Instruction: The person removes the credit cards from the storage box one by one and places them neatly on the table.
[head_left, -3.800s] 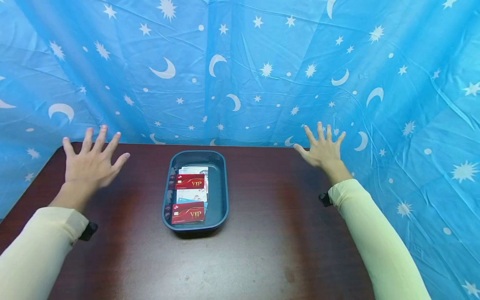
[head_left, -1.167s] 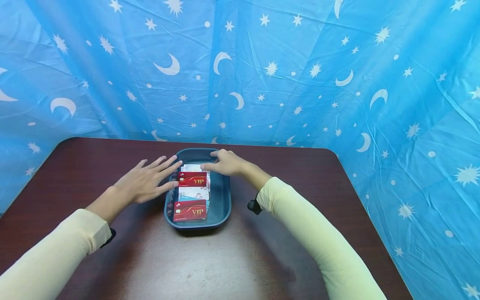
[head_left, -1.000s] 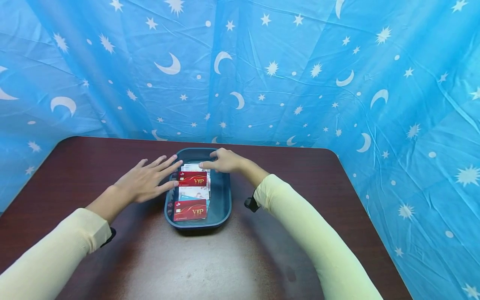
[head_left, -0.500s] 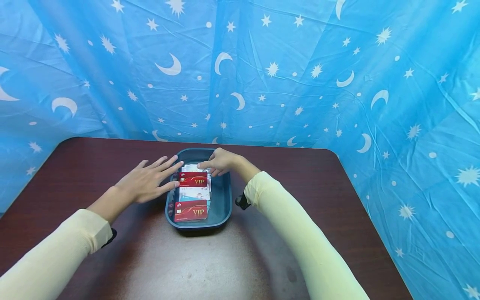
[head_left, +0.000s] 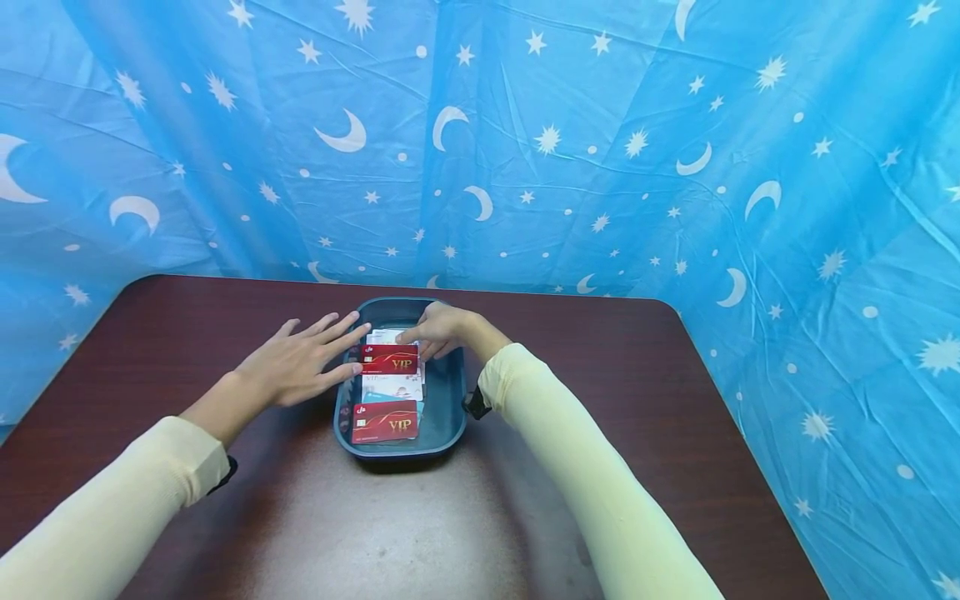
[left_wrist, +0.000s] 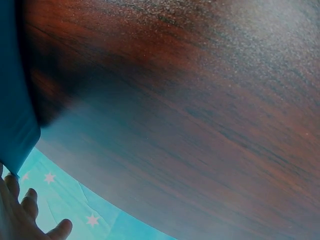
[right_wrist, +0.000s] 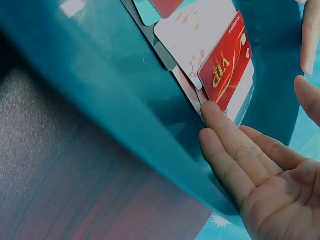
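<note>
Cards (head_left: 390,387): lay overlapped in the tray (head_left: 444,410), mid-frame. Probably at picking step, with none lifted; next likely called for a pinch. Touched card edges with right hand (head_left: 447,326) loosely extended, gripping nothing; held left hand (head_left: 291,367) spread, empty, at tray's left rim.

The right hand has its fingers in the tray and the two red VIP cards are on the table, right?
Not quite: the two red VIP cards lie in the tray, not on the table; the head view shows it. The right hand does have its fingers in the tray.
</note>
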